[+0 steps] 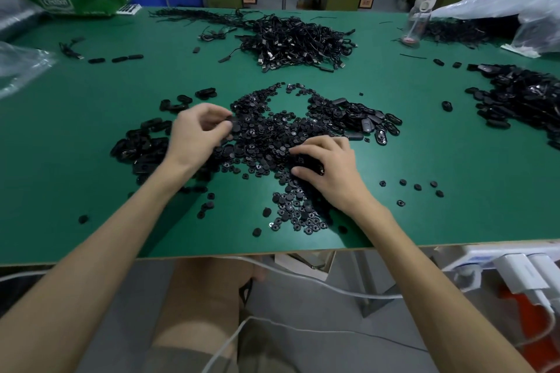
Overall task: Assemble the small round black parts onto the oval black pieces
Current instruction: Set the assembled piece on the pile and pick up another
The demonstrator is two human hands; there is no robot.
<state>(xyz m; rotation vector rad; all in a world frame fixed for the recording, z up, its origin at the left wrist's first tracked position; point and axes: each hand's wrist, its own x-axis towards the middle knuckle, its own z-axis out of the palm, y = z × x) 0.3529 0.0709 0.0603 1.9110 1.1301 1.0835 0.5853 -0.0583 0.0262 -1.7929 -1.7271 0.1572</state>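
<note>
Left hand [198, 132] is pinching an oval piece [234, 125]; right hand [328, 168] is curling over round parts [266, 142], grip unclear; next probably needs one picked and seated.

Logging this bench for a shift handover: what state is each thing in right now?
Left hand: pinches an oval black piece at the pile's edge.
Right hand: fingers curled round a black part in the pile, kind unclear.
Small round black parts: loose, heaped on the green table.
Cables: tangled in a heap, far side.
Bottle: upright, lid on.
</note>
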